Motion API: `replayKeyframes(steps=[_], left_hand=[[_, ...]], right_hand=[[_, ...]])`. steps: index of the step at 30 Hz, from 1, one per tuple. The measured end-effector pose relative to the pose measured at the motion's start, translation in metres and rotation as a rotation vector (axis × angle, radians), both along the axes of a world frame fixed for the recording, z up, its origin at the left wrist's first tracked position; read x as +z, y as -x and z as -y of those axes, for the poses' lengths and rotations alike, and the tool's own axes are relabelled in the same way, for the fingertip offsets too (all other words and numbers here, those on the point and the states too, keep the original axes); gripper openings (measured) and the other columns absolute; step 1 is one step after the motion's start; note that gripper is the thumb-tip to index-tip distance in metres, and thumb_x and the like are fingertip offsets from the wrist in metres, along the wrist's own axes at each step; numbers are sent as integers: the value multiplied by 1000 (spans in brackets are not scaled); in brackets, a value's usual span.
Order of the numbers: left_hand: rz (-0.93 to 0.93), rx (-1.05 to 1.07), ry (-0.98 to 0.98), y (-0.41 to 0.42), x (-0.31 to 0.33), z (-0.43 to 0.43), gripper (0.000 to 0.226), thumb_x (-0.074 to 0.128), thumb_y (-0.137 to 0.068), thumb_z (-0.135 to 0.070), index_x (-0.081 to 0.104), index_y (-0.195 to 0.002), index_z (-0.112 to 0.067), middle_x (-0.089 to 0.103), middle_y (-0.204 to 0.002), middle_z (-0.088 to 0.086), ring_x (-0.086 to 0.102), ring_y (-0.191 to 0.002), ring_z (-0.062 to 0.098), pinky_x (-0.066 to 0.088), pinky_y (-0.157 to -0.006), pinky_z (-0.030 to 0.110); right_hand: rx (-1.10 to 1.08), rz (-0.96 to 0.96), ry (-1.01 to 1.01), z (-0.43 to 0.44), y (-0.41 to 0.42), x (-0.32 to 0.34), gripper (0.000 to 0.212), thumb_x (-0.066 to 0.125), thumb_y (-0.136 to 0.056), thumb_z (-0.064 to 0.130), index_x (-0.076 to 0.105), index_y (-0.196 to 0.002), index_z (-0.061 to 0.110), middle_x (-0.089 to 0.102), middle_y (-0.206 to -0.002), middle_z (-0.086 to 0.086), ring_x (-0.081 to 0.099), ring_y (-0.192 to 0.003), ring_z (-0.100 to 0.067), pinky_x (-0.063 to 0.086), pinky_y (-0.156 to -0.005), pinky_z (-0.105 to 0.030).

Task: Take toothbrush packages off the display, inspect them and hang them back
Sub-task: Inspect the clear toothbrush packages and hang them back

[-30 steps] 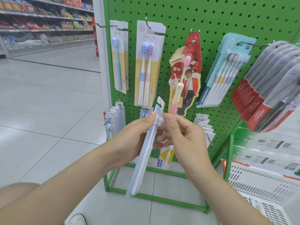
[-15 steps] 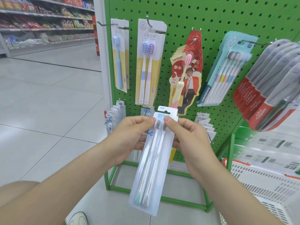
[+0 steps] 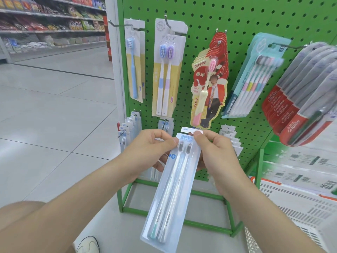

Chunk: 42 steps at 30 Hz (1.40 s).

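Note:
I hold a pale blue two-toothbrush package (image 3: 171,194) in front of the green pegboard display (image 3: 237,19), its front facing me and its lower end tilted down to the left. My left hand (image 3: 147,152) pinches its upper left edge, thumb on the front near the bristles. My right hand (image 3: 217,154) pinches the top right by the white hang tab. Above hang a single blue brush pack (image 3: 134,61), a yellow twin pack (image 3: 168,70), a red canban pack (image 3: 209,83), a teal multi-brush pack (image 3: 255,79) and red Colgate packs (image 3: 300,97).
More pale packs hang on low hooks at the left (image 3: 127,128) and right (image 3: 231,139) of my hands. A white plastic basket (image 3: 291,212) sits at the lower right. The display's green base frame (image 3: 175,221) stands on the tiled floor. Store shelves (image 3: 45,24) run at the far left.
The package has turned from edge-on to front-facing. My right hand slid up to the hang tab, and the pack now hangs lower and more fully in view.

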<state>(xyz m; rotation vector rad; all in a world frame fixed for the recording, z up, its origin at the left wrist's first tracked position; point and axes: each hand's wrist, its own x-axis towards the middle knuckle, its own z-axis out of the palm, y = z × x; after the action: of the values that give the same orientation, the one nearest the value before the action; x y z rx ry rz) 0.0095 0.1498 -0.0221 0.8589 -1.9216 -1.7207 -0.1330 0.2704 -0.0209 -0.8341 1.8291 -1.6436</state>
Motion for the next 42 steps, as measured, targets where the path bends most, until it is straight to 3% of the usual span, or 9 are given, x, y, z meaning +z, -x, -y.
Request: replayKeyframes(steps=[3, 5, 8, 16, 23, 29, 36, 38, 42], left_hand=[[92, 101, 250, -2, -7, 7, 8, 69, -101, -24, 74, -97, -19, 77, -87, -3, 74, -74, 14, 59, -67, 32], [228, 166, 604, -3, -12, 19, 7, 64, -100, -25, 69, -102, -29, 72, -95, -13, 72, -83, 10, 58, -75, 34], [393, 113, 867, -2, -19, 37, 25, 60, -103, -24, 60, -127, -29, 57, -121, -9, 62, -99, 14, 56, -90, 44], [437, -161, 840, 20, -40, 76, 45, 38, -115, -27, 46, -160, -27, 46, -151, 2, 45, -143, 22, 35, -119, 35], [409, -247, 813, 32, -50, 88, 32, 38, -115, -19, 64, -131, -26, 54, -121, -3, 40, -124, 7, 31, -96, 19], [363, -178, 737, 29, -54, 89, 14, 41, -114, -27, 49, -125, -28, 49, -123, -6, 55, -105, 10, 41, -81, 21], [296, -168, 703, 30, -59, 91, 48, 44, -114, -30, 30, -159, -19, 41, -161, 4, 47, -140, 19, 38, -104, 27], [324, -179, 725, 30, -59, 93, 51, 43, -114, -31, 32, -162, -22, 41, -163, 3, 43, -146, 18, 34, -111, 26], [379, -190, 758, 28, -57, 97, 54, 42, -113, -38, 33, -164, -22, 38, -167, 1, 35, -153, 16, 25, -114, 20]], right_hand=[[-8, -348, -71, 3, 9, -7, 24, 59, -106, 31, 71, -93, 14, 62, -57, -4, 54, -53, -29, 57, -65, -50], [-31, -568, -117, 6, 15, -11, 20, 59, -105, 29, 70, -90, 21, 55, -52, 7, 44, -48, -11, 44, -57, -35], [6, -724, -173, 15, 22, -16, 16, 57, -104, 23, 66, -96, 32, 58, -53, 5, 53, -56, -16, 44, -67, -28], [21, -947, -258, 52, 35, -28, 25, 60, -101, 12, 73, -121, 16, 57, -61, 7, 62, -73, -18, 51, -82, -34], [38, -1069, -351, 86, 35, -38, 17, 58, -95, 9, 71, -106, 9, 64, -76, -10, 62, -63, -30, 60, -61, -46], [64, -1068, -372, 107, 30, -44, 17, 57, -96, 6, 65, -108, 14, 66, -87, -13, 63, -81, -37, 59, -68, -50], [136, -910, -320, 124, 31, -48, 30, 56, -104, 7, 74, -126, 18, 76, -107, -9, 67, -106, -32, 54, -90, -37], [114, -769, -322, 128, 31, -48, 35, 49, -105, 6, 75, -126, 16, 74, -124, -7, 64, -117, -29, 48, -89, -31], [-35, -552, -315, 140, 35, -49, 35, 43, -103, 8, 67, -129, 10, 70, -122, -13, 67, -108, -31, 49, -80, -32]])
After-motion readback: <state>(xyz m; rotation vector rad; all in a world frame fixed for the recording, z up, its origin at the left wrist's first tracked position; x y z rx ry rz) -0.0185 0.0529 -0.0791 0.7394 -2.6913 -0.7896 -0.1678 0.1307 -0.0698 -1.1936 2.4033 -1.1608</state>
